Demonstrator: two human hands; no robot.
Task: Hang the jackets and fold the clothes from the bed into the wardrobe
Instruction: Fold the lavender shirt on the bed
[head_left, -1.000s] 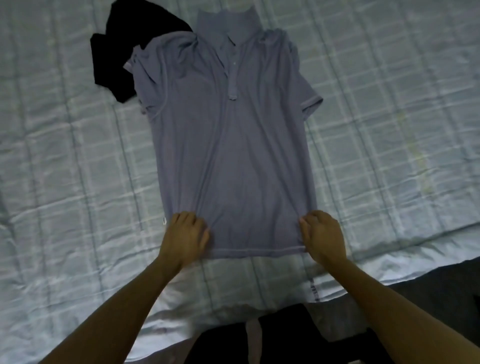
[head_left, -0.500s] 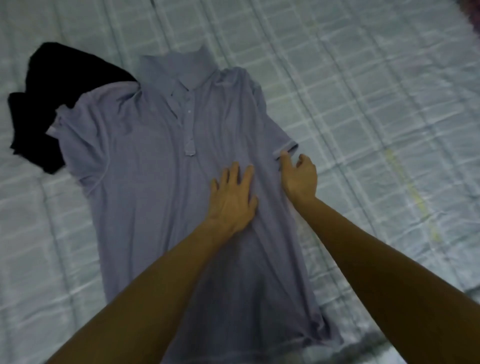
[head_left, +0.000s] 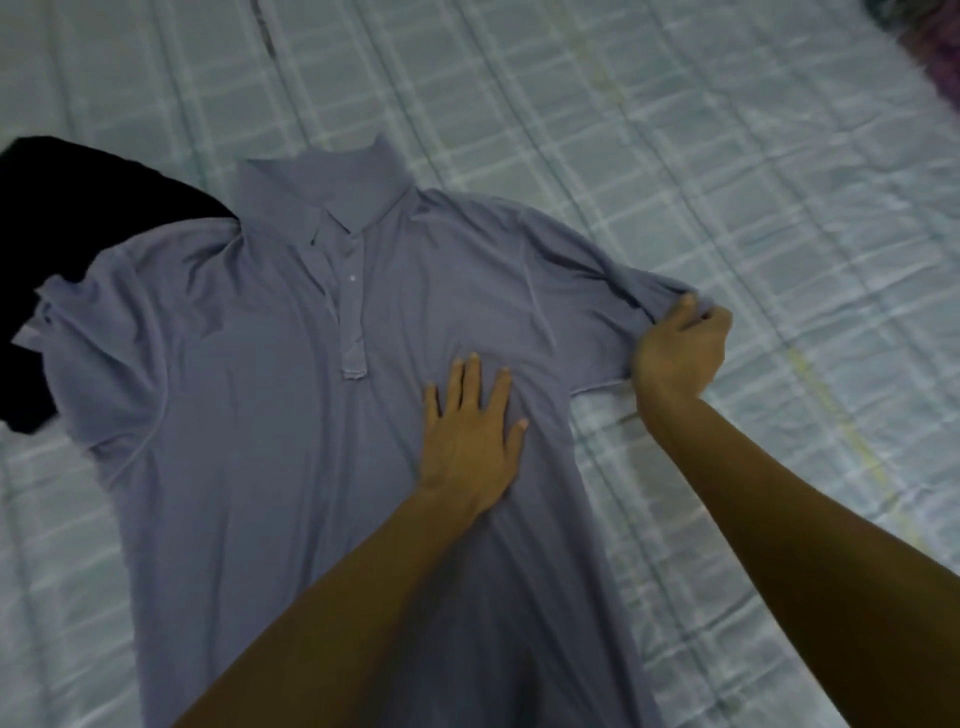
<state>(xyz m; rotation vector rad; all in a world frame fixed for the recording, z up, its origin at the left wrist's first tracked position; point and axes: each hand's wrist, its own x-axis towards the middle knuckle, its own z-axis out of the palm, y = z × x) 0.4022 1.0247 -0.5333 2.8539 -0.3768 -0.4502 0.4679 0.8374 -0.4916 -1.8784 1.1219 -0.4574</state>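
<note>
A grey-blue polo shirt (head_left: 249, 415) lies flat, front up, on the bed, collar pointing away from me. My left hand (head_left: 470, 436) presses flat on the shirt's chest, fingers straight and spread, just right of the button placket. My right hand (head_left: 680, 353) grips the end of the shirt's right-side sleeve, fingers curled round the fabric, and holds it stretched out to the right. The shirt's lower hem is out of view below.
A black garment (head_left: 57, 218) lies bunched at the left, partly under the shirt's left shoulder and sleeve. The pale checked bedcover (head_left: 675, 130) stretches all round. Something dark purple (head_left: 930, 57) shows at the top right corner.
Both hands left the shirt's bottom hem and moved up. The left hand now presses the chest; the right hand took hold of the right sleeve and pulled it outward.
</note>
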